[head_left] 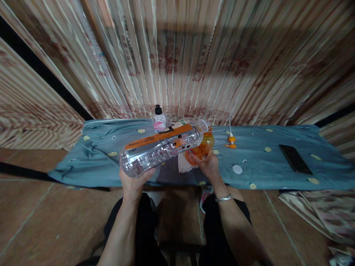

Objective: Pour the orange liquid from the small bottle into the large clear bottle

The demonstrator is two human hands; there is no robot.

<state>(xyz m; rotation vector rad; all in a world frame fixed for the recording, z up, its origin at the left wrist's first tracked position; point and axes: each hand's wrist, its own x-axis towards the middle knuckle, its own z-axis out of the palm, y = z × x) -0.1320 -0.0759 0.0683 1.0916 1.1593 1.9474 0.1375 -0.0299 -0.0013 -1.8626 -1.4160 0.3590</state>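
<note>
My left hand (135, 181) is wrapped under the base of a large clear plastic bottle (163, 147) with an orange and grey label. That bottle lies nearly level, its neck pointing right over an orange, see-through bottle (200, 149). Around the lower part of the orange bottle, the fingers of my right hand (210, 165) are closed. The clear bottle's mouth sits at the orange bottle's top; whether they touch I cannot tell. A pale cloth (184, 164) lies partly hidden beneath the bottles.
On the blue patterned cloth surface (94, 155) stands a bottle with a black cap (159, 120). To the right lie an orange pump head (232, 141), a white round cap (237, 169) and a dark phone (295, 159). A striped curtain (177, 55) hangs behind.
</note>
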